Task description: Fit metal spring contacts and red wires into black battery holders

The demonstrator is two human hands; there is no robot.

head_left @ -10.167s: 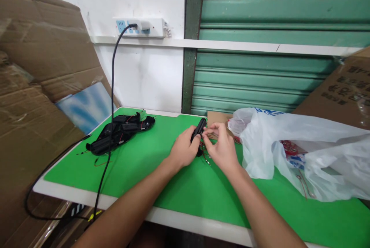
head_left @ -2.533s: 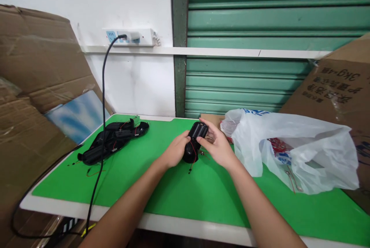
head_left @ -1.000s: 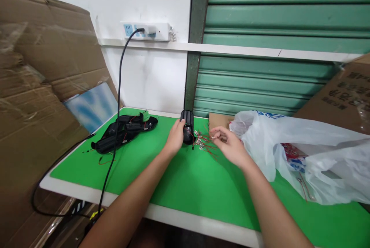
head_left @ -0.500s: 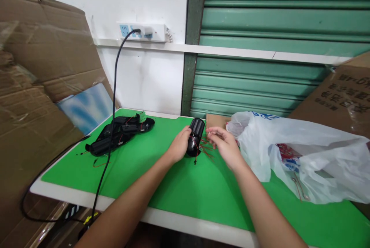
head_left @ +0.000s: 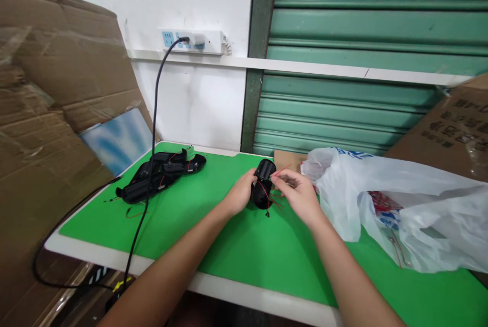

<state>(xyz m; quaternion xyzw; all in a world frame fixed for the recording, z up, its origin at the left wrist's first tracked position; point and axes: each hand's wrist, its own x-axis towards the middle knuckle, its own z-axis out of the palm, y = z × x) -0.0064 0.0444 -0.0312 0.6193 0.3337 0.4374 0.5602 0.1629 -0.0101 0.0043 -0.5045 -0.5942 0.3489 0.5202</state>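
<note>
My left hand (head_left: pixel 241 194) grips the left side of a black plastic housing (head_left: pixel 261 193) with a ribbed upper part and a glossy rounded lower end. A thin red wire runs across the housing, and a small dark tip hangs at its bottom. On the right, my right hand (head_left: pixel 295 188) pinches a thin red wire (head_left: pixel 282 169) close against the housing's upper right side. More loose red wires (head_left: pixel 277 202) lie on the green mat just under that hand. Whatever the wire's end touches is hidden by the fingers.
Several similar black housings with wires (head_left: pixel 160 177) lie at the table's left. A black cable (head_left: pixel 155 113) drops from the power strip (head_left: pixel 190 41) across the table. To the right spreads a white plastic bag (head_left: pixel 343 195) with red wires inside. Cardboard (head_left: pixel 68 62) stands at the left.
My right hand has come in against the housing, with a red wire now showing at its fingertips. The housing has tipped slightly in my left hand. The whole view has shifted a little.
</note>
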